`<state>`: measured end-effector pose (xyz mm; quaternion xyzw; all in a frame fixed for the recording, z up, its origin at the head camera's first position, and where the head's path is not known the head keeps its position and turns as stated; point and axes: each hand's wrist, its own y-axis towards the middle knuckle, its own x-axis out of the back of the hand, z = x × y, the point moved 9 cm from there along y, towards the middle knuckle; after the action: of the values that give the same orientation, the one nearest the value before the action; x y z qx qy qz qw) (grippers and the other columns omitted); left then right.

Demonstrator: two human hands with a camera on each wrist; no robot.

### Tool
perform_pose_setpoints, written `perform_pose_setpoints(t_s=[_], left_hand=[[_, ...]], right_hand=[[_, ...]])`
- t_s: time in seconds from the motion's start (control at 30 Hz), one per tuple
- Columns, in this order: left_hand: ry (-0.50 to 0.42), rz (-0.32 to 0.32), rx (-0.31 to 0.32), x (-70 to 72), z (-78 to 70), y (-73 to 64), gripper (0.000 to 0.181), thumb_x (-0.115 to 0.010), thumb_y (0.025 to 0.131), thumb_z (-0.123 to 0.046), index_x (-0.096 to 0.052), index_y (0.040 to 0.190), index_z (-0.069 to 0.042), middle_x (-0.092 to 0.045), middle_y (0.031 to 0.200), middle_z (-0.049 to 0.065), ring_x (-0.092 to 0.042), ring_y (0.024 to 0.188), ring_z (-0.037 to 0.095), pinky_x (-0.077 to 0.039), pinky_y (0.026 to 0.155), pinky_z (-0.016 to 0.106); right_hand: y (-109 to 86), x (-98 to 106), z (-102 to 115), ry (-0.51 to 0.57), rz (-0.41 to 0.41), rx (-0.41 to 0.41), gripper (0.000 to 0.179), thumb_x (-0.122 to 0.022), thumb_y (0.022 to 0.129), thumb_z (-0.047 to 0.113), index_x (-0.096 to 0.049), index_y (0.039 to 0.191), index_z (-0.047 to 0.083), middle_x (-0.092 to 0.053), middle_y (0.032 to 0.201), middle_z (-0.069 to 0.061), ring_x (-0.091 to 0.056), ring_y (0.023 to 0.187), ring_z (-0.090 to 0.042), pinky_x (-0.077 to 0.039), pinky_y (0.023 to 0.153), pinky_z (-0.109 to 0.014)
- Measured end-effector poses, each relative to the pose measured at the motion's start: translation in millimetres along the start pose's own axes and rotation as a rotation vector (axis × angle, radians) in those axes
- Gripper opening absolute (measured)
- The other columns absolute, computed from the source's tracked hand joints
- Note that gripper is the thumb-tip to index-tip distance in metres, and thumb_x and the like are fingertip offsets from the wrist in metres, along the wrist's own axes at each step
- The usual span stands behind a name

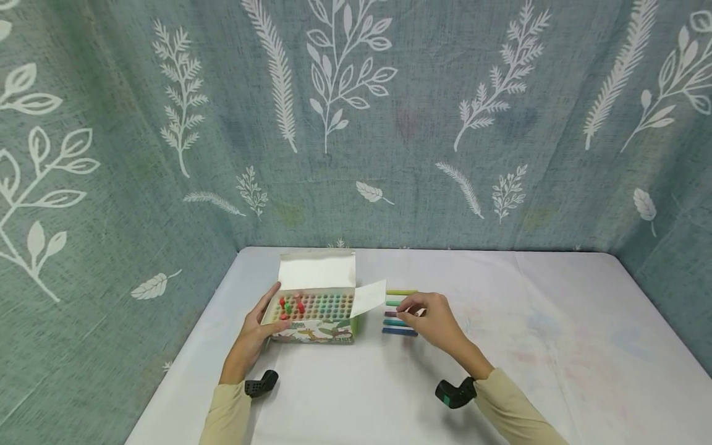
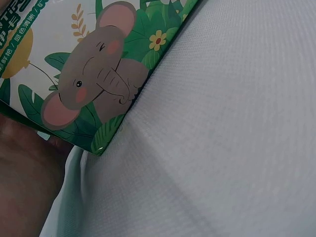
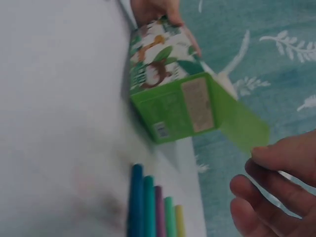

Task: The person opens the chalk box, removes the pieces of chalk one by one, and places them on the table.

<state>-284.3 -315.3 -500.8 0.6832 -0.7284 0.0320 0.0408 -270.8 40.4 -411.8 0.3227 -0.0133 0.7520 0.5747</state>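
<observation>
My left hand grips the left end of an open marker box, with its thumb over the front edge. Elephant and leaf pictures cover the box's side in the left wrist view. Inside are rows of round marker ends, with a few red ones and a green one standing higher. My right hand is over several markers lying side by side, its fingers loosely bent and thumb near the forefinger. No held thing shows in it. The blue, teal, purple, green and yellow markers lie below it.
The box's white lid stands up at the back. A side flap sticks out to the right, green on its outer face, between box and right hand. White cloth covers the table; a leaf-patterned curtain hangs behind.
</observation>
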Motion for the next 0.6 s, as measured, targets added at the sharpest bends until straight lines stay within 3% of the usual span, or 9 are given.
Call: perform_pose_setpoints(t_s=[0.17,0.4,0.6], left_hand=[[-0.009,-0.01,0.014,-0.3,-0.4,-0.6,0.094,-0.077,0.078,-0.008,-0.024,0.151,-0.034,-0.022,0.154,0.004,-0.04,0.125,0.014,-0.044,0.089,0.02],[-0.001,0.011,0.0,-0.8,-1.3,-2.5,0.092,-0.074,0.081,-0.007,-0.022,0.152,-0.031,-0.021,0.154,0.007,-0.044,0.122,0.012,-0.045,0.089,0.022],[0.0,0.007,0.003,-0.7,-2.3,-2.5,0.092,-0.076,0.079,-0.007,-0.024,0.151,-0.031,-0.025,0.152,0.007,-0.045,0.121,0.013,-0.046,0.089,0.023]], right_hand=[[10.8,-1.0,18.8,0.052,0.037,0.02,0.003,-0.073,0.084,0.013,-0.073,0.087,0.014,-0.068,0.085,0.005,-0.063,0.073,-0.012,-0.052,0.061,-0.03],[23.8,-8.0,42.5,0.083,0.065,0.102,0.007,-0.072,0.084,0.008,-0.073,0.09,0.004,-0.069,0.085,-0.001,-0.064,0.072,-0.014,-0.052,0.059,-0.03],[37.0,-17.8,57.9,0.063,0.105,0.146,0.007,-0.071,0.084,0.007,-0.072,0.091,0.004,-0.069,0.09,-0.004,-0.064,0.074,-0.015,-0.051,0.059,-0.028]])
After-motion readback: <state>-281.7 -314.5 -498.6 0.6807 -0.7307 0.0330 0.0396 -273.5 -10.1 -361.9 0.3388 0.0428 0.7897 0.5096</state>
